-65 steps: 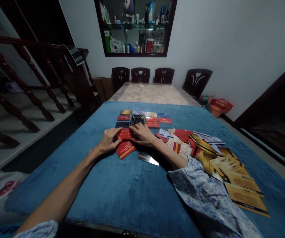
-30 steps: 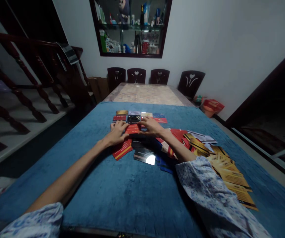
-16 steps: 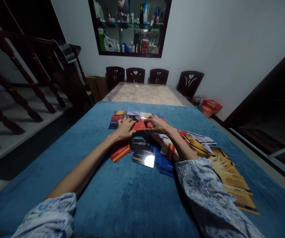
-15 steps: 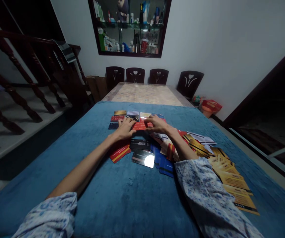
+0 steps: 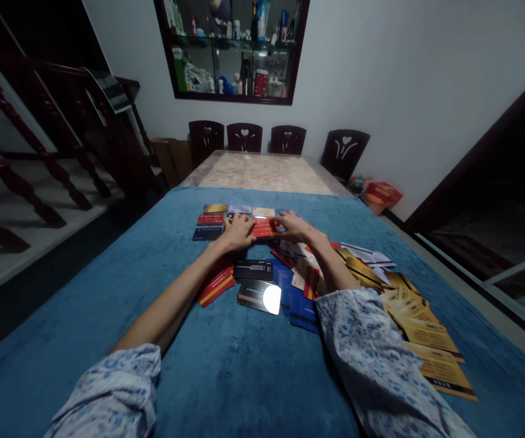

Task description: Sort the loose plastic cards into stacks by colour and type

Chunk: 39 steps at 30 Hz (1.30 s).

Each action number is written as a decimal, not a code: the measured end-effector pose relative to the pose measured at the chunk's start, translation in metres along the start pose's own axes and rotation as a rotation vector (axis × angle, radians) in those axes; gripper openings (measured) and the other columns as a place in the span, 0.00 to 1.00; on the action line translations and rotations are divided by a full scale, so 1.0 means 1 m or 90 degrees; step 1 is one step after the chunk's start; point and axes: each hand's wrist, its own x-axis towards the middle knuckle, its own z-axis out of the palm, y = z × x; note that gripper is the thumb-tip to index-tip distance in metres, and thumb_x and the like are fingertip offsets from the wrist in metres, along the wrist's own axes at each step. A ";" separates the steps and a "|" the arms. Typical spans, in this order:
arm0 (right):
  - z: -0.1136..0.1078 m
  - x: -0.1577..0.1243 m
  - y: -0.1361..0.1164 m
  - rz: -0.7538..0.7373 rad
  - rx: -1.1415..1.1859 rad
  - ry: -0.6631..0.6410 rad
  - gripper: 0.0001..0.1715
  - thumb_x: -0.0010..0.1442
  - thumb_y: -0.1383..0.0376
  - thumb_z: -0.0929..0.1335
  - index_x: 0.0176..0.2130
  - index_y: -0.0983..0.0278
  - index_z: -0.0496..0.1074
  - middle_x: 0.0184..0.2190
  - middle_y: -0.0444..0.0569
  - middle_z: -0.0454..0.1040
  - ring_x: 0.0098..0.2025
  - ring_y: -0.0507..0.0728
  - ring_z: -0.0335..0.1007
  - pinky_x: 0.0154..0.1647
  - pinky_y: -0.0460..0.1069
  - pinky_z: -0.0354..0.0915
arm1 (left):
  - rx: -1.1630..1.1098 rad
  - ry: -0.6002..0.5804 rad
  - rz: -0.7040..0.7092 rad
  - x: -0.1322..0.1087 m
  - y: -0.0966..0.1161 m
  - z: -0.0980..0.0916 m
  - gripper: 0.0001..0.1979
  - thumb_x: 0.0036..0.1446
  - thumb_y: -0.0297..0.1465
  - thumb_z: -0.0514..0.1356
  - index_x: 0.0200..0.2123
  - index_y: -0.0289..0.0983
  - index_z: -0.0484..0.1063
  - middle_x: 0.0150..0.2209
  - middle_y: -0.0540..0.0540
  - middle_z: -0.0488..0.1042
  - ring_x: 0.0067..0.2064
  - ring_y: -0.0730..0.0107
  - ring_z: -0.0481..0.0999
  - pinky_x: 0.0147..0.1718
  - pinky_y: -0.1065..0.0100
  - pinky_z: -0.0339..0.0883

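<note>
Both my hands reach far forward over a blue cloth [image 5: 225,365]. My left hand [image 5: 238,233] and my right hand [image 5: 295,226] pinch the two ends of a red card [image 5: 263,227], holding it flat at the near edge of a neat grid of small cards [image 5: 210,218]. Closer to me lie a red striped card [image 5: 216,285], a black card [image 5: 253,269], a shiny card [image 5: 260,296] and blue cards [image 5: 299,304].
A loose heap of gold, red and white cards [image 5: 408,304] spreads along the right of the cloth. Beyond the cloth is a bare marble table top [image 5: 264,172] with dark chairs [image 5: 344,152]. A wooden stair railing [image 5: 38,152] runs on the left.
Both hands have carried the red card away from me, from the near pile up to the card grid. Black, shiny and blue cards now lie uncovered beneath my forearms.
</note>
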 end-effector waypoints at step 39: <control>0.013 0.005 0.004 0.047 -0.043 -0.041 0.20 0.62 0.55 0.70 0.50 0.62 0.78 0.49 0.57 0.76 0.50 0.62 0.69 0.47 0.50 0.61 | -0.037 -0.024 0.035 0.022 -0.010 0.015 0.12 0.60 0.35 0.60 0.46 0.42 0.75 0.53 0.40 0.72 0.60 0.42 0.60 0.54 0.42 0.55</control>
